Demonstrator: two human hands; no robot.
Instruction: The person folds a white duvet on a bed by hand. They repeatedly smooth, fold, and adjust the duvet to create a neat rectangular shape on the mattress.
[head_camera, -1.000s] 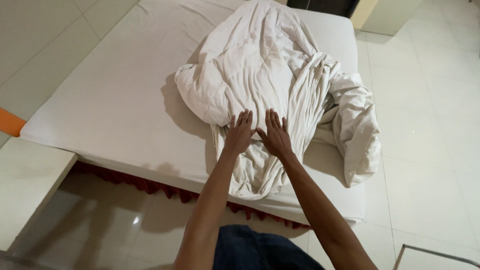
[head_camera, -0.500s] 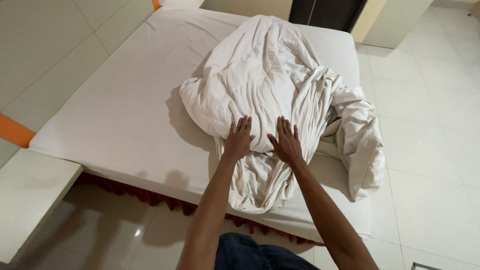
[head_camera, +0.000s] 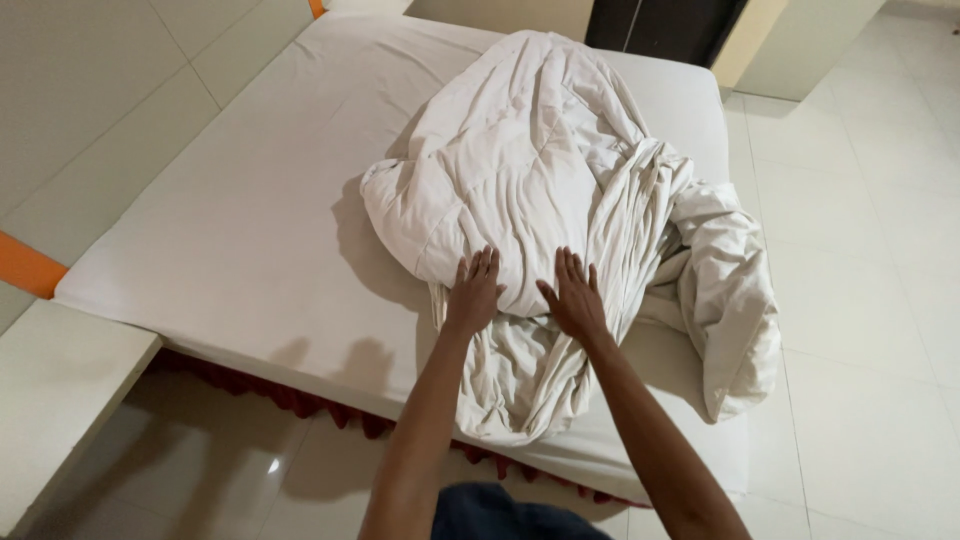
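Note:
A crumpled white duvet lies heaped on a bed covered with a white sheet. Part of the duvet hangs over the bed's near edge and its right side. My left hand rests flat on the duvet's near part, fingers apart. My right hand lies flat beside it, a little to the right, fingers spread too. Neither hand grips the fabric.
A low white ledge stands at the lower left beside the bed. An orange band runs along the tiled wall at left. Glossy white floor tiles lie to the right. A dark door is at the back.
The view has tilted up a little, so the bed sits lower in frame. Both hands stay flat on the duvet and have drawn slightly apart.

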